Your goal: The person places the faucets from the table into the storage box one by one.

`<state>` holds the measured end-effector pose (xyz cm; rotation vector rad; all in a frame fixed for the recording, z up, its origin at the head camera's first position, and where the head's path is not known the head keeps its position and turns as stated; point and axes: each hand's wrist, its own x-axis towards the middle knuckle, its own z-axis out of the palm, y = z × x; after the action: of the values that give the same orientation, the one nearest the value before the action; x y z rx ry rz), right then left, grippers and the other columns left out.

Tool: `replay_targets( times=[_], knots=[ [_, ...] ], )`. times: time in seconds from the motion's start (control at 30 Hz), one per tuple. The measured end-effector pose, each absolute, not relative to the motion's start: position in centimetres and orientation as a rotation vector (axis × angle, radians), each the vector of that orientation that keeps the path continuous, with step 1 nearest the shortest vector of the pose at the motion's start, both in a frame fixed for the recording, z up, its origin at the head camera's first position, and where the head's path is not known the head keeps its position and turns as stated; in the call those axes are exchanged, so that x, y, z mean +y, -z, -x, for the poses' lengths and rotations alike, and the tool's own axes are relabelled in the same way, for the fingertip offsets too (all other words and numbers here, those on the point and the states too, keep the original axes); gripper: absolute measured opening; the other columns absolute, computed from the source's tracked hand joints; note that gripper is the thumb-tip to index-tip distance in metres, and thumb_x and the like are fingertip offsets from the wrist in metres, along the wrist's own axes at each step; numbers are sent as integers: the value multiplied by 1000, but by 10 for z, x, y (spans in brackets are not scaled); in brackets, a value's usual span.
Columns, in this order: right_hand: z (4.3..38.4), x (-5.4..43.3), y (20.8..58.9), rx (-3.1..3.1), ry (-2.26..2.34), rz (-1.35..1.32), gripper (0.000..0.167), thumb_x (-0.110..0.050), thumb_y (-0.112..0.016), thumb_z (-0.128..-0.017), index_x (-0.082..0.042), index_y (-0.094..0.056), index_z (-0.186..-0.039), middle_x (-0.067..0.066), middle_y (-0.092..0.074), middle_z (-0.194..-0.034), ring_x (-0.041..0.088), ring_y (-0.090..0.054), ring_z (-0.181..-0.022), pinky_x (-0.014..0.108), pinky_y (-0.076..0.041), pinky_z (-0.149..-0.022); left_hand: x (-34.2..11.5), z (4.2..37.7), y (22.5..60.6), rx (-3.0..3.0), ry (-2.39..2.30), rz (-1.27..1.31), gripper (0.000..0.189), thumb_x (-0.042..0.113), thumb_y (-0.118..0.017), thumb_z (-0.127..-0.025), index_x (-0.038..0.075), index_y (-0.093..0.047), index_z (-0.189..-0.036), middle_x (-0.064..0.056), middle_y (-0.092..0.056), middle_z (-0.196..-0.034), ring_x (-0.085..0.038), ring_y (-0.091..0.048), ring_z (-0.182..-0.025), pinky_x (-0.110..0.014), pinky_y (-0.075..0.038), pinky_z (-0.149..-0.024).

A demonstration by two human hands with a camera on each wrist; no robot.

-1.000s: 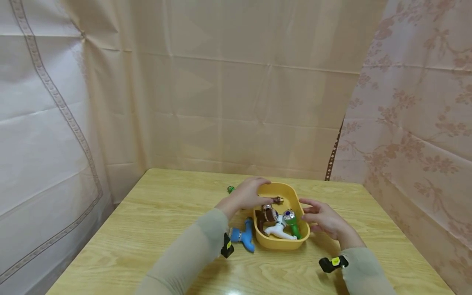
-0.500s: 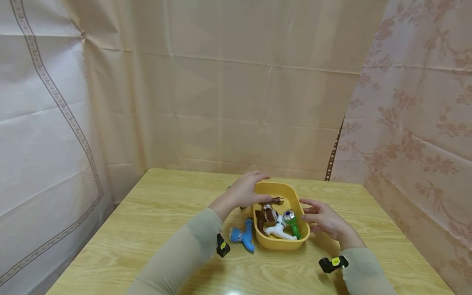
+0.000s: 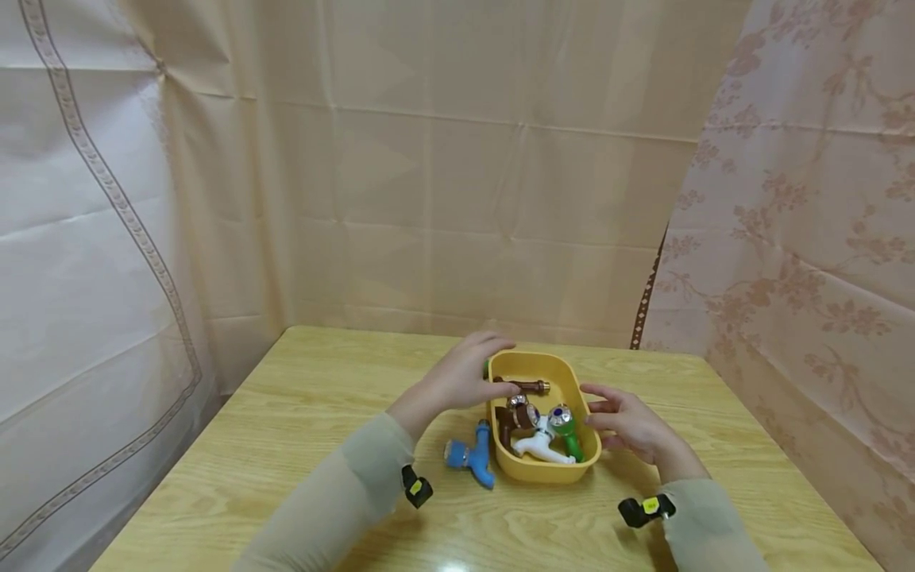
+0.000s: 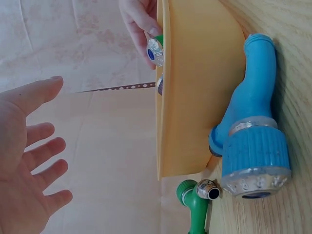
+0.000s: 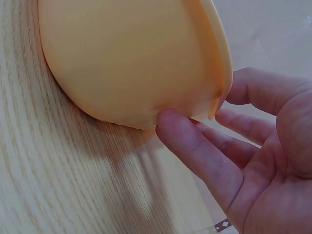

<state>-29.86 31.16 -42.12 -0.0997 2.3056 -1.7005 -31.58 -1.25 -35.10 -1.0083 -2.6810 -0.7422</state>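
Two hands flank a yellow plastic tub (image 3: pixel 542 474) with rounded corners, which stands right of centre on the pale wood-grain table (image 3: pixel 322 397), and I have to lean to make out everything. Both pale green sleeves (image 3: pixel 336 492) run off the near edge of my view. The left hand (image 3: pixel 457 380) covers most of a green tap (image 4: pixel 196 207) beyond the tub's left side; only the left wrist view shows it, its lower end cut off. Inside the tub, the left thumb overlaps part of a slim brown tap (image 3: pixel 534 387) towards the far end. Nearer, a second, thicker brown tap (image 3: pixel 506 429) sits by two clear, jewelled knobs, and I cannot tell which knob belongs to which body. A glossy white tap (image 3: pixel 541 449) and a green tap with a silver, blue-centred knob (image 3: pixel 570 443) lie at the near right. From the right wrist, the tub's wall hides all of them.

The left fingers are spread wide and hold nothing, the hand apart from the rim in its own wrist view. The right hand (image 3: pixel 629 427) has its fingers loosely parted, tips touching the tub's right wall. Just left of the tub lies a bright blue plastic tap (image 3: pixel 473 457).
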Motion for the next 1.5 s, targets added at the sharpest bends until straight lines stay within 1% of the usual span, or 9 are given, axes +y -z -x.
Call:
replay_targets(
  times=[0.4,0.6,0.67,0.77,0.97,1.07,1.23,1.43,1.5],
  knots=[
    [302,314,425,2305,1708,76,72,-4,-68,-95,-6,-33,-159,36,-38,-150,36,-61,-118,49,-58,-85,-33,305,358,-2669,810,1003,76,52,-76,-89,22,-48,-153,0,-42,-157,-26,-38,-143,-52,-38,-112],
    [301,312,424,2319,1693,59,72,-5,-68,-95,-8,-34,-159,35,-39,-150,37,-61,-119,48,-59,-85,-42,301,365,-2644,884,1021,74,49,-77,-89,18,-51,-151,-3,-44,-155,-27,-39,-142,-51,-38,-112],
    [301,312,424,2325,1686,59,72,-5,-68,-95,-8,-34,-159,34,-39,-150,37,-61,-120,48,-59,-85,-45,301,368,-2653,897,1015,74,49,-77,-89,18,-50,-151,-3,-43,-156,-27,-38,-143,-51,-37,-112],
    [300,312,424,2332,1680,59,72,-6,-68,-95,-8,-34,-158,35,-39,-150,38,-61,-120,48,-59,-85,-49,299,372,-2669,919,1000,74,50,-78,-88,19,-51,-151,-3,-43,-157,-27,-37,-143,-53,-37,-112],
    [301,312,423,2331,1684,65,71,-5,-67,-96,-7,-34,-158,35,-38,-150,37,-61,-119,48,-59,-84,-57,298,380,-2663,963,1017,74,47,-79,-88,16,-52,-149,-8,-43,-156,-32,-37,-143,-57,-36,-111],
    [301,312,423,2331,1684,68,71,-5,-67,-96,-7,-34,-158,36,-38,-150,37,-61,-119,48,-59,-84,-60,299,383,-2672,990,1008,76,51,-79,-87,17,-52,-150,-8,-42,-157,-31,-39,-143,-56,-37,-111],
    [300,312,423,2326,1690,69,71,-4,-67,-95,-6,-34,-158,36,-38,-150,37,-61,-119,48,-59,-84,-65,299,388,-2715,1021,995,77,50,-81,-85,17,-53,-149,-6,-43,-156,-32,-40,-142,-56,-38,-111],
    [299,311,423,2322,1698,81,72,-4,-67,-95,-6,-33,-158,37,-37,-150,38,-61,-119,48,-59,-84,-72,299,395,-2820,979,996,73,51,-81,-84,17,-58,-145,-10,-46,-153,-34,-41,-141,-55,-38,-111],
    [299,311,423,2322,1696,90,72,-4,-67,-95,-5,-32,-159,38,-36,-150,38,-61,-119,49,-59,-84,-73,299,398,-2848,970,1012,72,49,-81,-84,17,-58,-144,-9,-48,-152,-33,-42,-140,-53,-38,-111]
  ],
)
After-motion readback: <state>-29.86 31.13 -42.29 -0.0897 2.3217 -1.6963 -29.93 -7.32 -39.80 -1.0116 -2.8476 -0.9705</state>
